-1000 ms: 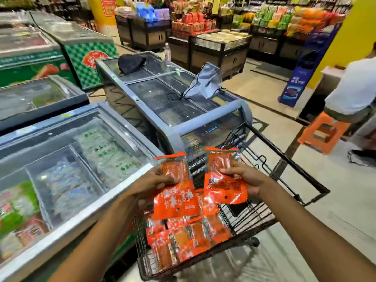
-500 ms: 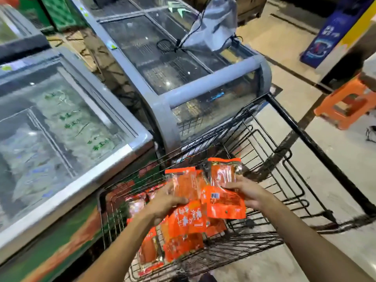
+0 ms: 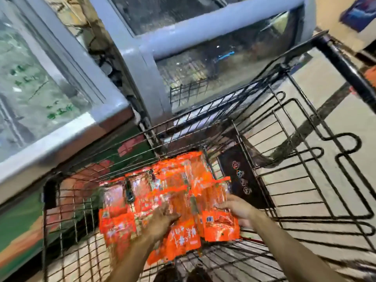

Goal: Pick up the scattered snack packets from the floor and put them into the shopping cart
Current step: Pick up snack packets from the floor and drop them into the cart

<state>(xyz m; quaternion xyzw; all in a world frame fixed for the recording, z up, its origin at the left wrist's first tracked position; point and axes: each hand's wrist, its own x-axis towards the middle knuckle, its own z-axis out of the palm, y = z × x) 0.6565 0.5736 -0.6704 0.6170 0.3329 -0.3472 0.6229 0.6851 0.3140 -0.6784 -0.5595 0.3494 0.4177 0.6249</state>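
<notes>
Inside the wire basket of the shopping cart (image 3: 305, 151): heap of orange snack packets (image 3: 162, 190), overlapping, long axes mostly running from near edge toward far end, sealed top strips pointing away. Left hand (image 3: 160, 218) low in basket, fingers pressed onto one orange packet (image 3: 181, 239), grip partly blurred; printed face up, long axis tilted slightly rightward. Right hand (image 3: 238, 208) closed on edge of a second packet (image 3: 220, 226), barcode showing, held just beside the first and touching the heap. Dark panel with small round emblems (image 3: 242, 180) upright behind the heap. Cart standing on pale tiled floor (image 3: 329, 110) with a dark stripe. Glass-topped chest freezers (image 3: 61, 102) close against cart's left and far sides, grey rims, packaged goods dimly visible under glass.
</notes>
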